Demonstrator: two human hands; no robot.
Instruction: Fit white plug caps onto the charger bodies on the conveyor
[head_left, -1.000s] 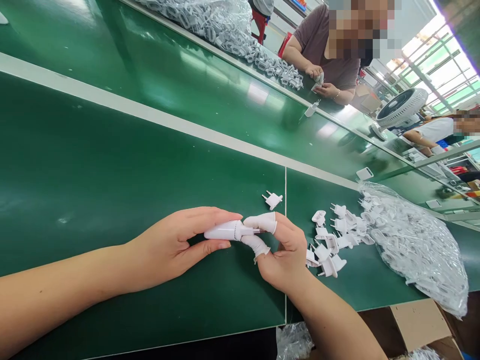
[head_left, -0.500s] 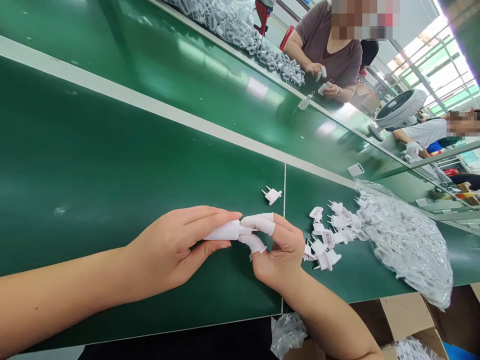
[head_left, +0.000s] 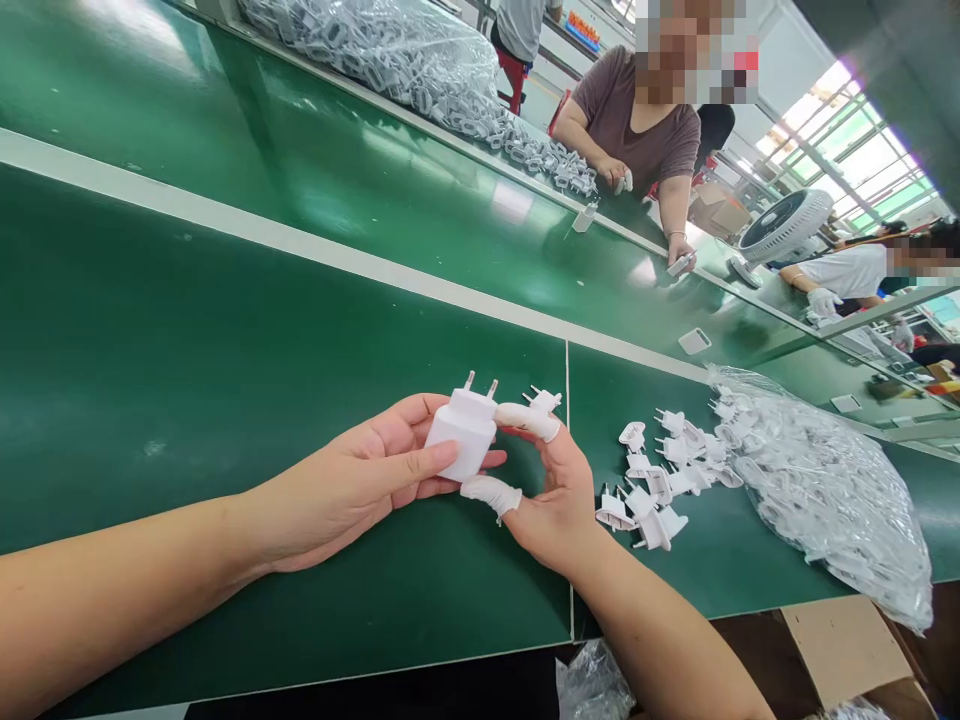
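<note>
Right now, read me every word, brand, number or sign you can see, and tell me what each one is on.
None: I can read no text in this view.
White plug in the left hand: no legible marking.
Loose plug pieces and bagged pieces: too small to read.
Cardboard box: no lettering visible.

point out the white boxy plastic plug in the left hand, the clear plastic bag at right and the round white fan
White boxy plastic plug (head_left: 468,432): head view, on its broad front face.
Clear plastic bag (head_left: 829,490): head view, on its bulging middle.
Round white fan (head_left: 787,225): head view, on its tilted head.
</note>
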